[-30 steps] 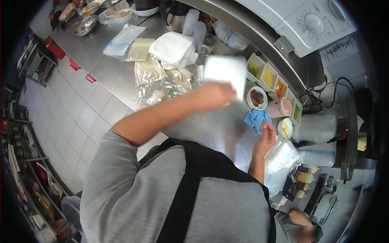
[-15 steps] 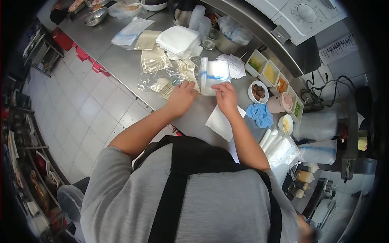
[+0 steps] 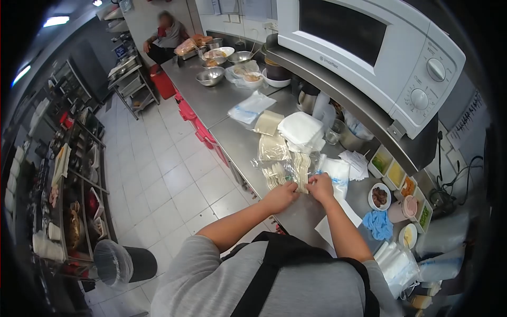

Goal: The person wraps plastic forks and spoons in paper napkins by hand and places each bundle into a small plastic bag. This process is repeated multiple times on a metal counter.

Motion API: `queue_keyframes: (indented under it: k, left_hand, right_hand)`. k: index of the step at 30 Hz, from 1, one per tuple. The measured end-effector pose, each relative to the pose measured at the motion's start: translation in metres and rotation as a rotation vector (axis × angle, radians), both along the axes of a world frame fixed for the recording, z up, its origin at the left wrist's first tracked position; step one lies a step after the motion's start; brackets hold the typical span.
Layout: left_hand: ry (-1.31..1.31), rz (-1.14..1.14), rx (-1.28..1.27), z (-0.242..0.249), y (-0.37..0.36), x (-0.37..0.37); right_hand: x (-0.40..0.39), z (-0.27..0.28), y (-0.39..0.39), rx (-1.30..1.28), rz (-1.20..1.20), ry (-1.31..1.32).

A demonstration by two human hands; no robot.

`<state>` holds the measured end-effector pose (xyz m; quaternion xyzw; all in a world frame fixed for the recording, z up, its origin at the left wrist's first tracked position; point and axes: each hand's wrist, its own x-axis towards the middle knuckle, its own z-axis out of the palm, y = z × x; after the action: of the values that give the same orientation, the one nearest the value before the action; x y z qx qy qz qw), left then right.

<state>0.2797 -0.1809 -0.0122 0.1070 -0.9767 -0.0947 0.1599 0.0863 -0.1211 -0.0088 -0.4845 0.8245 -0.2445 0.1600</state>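
Observation:
My left hand (image 3: 282, 196) rests at the near end of the wooden cutlery (image 3: 274, 175) in clear plastic, its fingers curled. Close beside it, my right hand (image 3: 320, 187) has bent fingers at the end of a second row of cutlery (image 3: 301, 170). What either hand grips is too small to make out. Flat clear bags with blue print (image 3: 337, 170) lie just beyond my right hand. Brown packets (image 3: 273, 147) and a stack of white napkins (image 3: 301, 131) are farther back. Under my right forearm is a white sheet (image 3: 346, 214).
A blue cloth (image 3: 378, 225), a bowl of dark meat (image 3: 379, 196) and trays of chopped food (image 3: 395, 173) stand at the right. A microwave (image 3: 338, 50) overhangs the counter. Metal bowls (image 3: 210, 76) stand at the far left end; a person (image 3: 170, 36) sits beyond.
The view has swung up and left, showing the microwave and a seated person. My right hand has moved off the clear bags to the cutlery, closer to my left hand.

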Motion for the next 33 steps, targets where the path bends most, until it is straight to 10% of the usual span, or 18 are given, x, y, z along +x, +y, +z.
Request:
queue_keyframes:
  k: [11,19,23,33]
  left_hand:
    - [0.064,-0.022,0.114,0.023,-0.019,0.0]
    - [0.291,0.119,0.247,0.027,-0.029,0.016]
    - [0.426,0.276,0.259,0.022,-0.031,0.035]
    - [0.395,0.349,0.318,-0.011,-0.027,0.057]
  right_hand:
    - [-0.04,0.001,-0.004,0.032,0.072,0.053]
    - [-0.065,0.021,0.101,-0.287,-0.158,-0.597]
    - [-0.049,0.002,0.15,-0.38,-0.106,0.248]
    - [0.082,-0.006,0.026,-0.313,0.14,0.231]
